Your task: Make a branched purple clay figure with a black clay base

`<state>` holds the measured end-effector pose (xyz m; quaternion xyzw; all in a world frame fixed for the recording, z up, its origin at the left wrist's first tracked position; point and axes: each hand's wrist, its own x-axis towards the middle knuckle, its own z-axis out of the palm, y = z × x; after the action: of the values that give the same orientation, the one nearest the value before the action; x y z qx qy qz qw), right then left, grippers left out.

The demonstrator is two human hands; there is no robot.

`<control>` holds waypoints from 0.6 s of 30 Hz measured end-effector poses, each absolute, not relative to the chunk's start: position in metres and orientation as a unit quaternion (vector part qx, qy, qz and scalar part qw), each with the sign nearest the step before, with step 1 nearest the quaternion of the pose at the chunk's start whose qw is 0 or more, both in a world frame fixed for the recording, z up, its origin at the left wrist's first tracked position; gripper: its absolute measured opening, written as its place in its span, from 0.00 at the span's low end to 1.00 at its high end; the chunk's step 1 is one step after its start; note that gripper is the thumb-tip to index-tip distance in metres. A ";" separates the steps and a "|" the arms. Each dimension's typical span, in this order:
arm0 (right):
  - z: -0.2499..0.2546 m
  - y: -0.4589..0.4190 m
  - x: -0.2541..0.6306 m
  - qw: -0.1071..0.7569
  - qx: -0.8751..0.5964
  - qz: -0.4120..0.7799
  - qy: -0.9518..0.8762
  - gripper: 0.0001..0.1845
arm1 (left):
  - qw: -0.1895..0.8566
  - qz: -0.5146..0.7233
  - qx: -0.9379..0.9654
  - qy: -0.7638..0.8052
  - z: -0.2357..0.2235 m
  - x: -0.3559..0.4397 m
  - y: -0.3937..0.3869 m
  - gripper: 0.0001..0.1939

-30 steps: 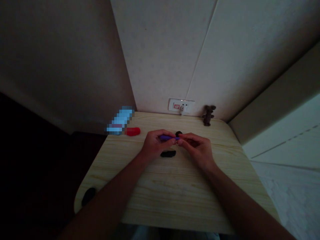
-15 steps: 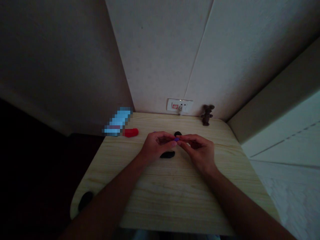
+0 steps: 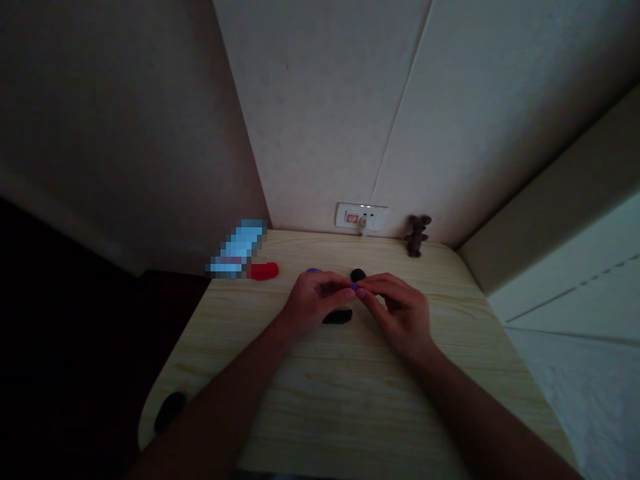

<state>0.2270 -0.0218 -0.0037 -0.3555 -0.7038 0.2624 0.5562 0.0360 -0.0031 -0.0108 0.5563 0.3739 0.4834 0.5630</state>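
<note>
A small purple lump of what looks like modelling clay (image 3: 355, 287) is pinched between my two hands above the table. My left hand (image 3: 311, 303) grips its left side with thumb and forefinger. On the other side, the thumb and fingertips of my right hand (image 3: 403, 310) close on it too. Below the fingers lies a long black piece (image 3: 339, 317), its left end hidden by my left hand. A rounder black lump (image 3: 358, 274) sits just beyond the fingertips. Another bit of purple (image 3: 313, 271) peeks out behind my left hand, mostly covered.
On the wooden table (image 3: 325, 393) a red piece (image 3: 265, 271) lies beside a blurred-out bright rectangle (image 3: 237, 250). A brown bear-like figure (image 3: 416, 237) stands at the back right, near a wall socket (image 3: 363, 217) with a plug. One dark oval (image 3: 170, 411) rests by my left forearm.
The view has shifted slightly, so the table things sit a little lower. Both hands keep their pinch; less of the purple lump shows between the fingers, and more purple shows behind my left hand.
</note>
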 end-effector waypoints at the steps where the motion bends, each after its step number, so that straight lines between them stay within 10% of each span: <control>1: -0.003 -0.022 0.227 0.555 -0.357 0.257 -0.707 0.07 | 0.565 0.478 0.558 0.375 -0.010 0.036 -0.003 0.15; 18: 0.000 -0.024 0.225 0.527 -0.366 0.190 -0.743 0.08 | 0.645 0.426 0.529 0.350 -0.008 0.037 0.000 0.25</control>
<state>0.2247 -0.0244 0.0004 -0.3665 -0.7433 0.1895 0.5266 0.0371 -0.0004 -0.0081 0.5295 0.3498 0.4258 0.6449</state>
